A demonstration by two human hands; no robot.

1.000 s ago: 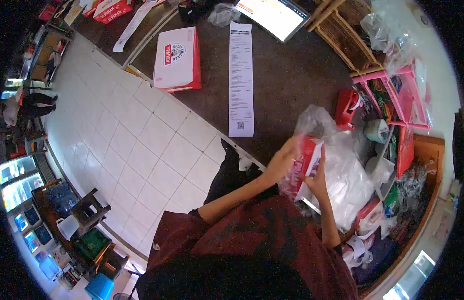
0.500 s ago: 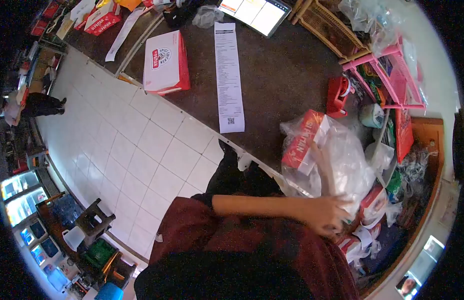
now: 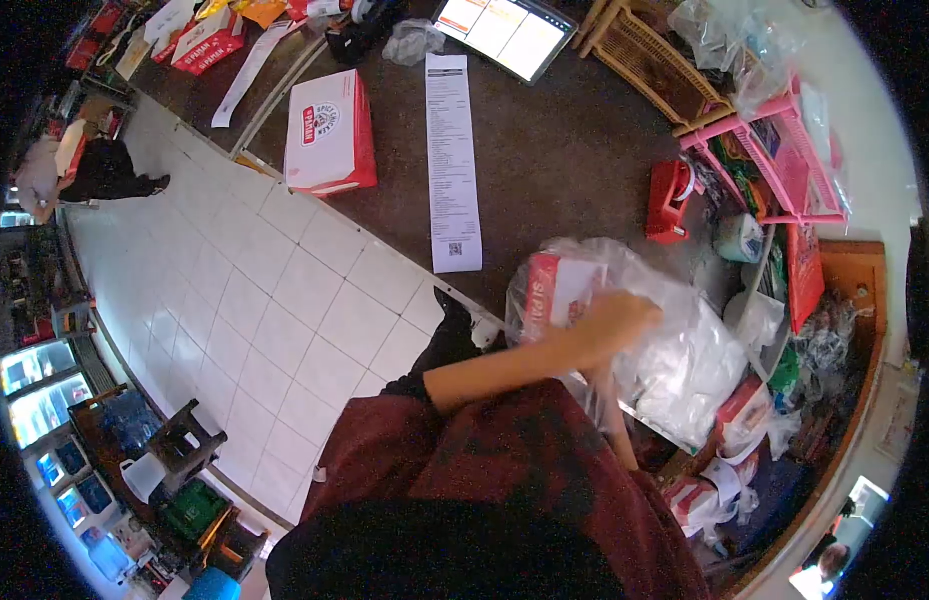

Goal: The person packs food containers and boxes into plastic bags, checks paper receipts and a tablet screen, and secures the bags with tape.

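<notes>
Boxed item in clear bag, right of centre in the frame, both hands on or next to it.
Red-and-white box (image 3: pixel 557 292) looks to sit inside a clear plastic bag (image 3: pixel 617 262). Left hand (image 3: pixel 625 318) is blurred over it, right hand (image 3: pixel 602 378) mostly hidden behind; can't tell finger state on either. Box: probably light, stiff card, crushable corners; hold by side walls. Film: thin, slippery; pinch at rim. Counter (image 3: pixel 545 160) edge runs just lower left. Room up-frame, between receipt (image 3: pixel 453 170) and red tape dispenser (image 3: pixel 668 205).
</notes>
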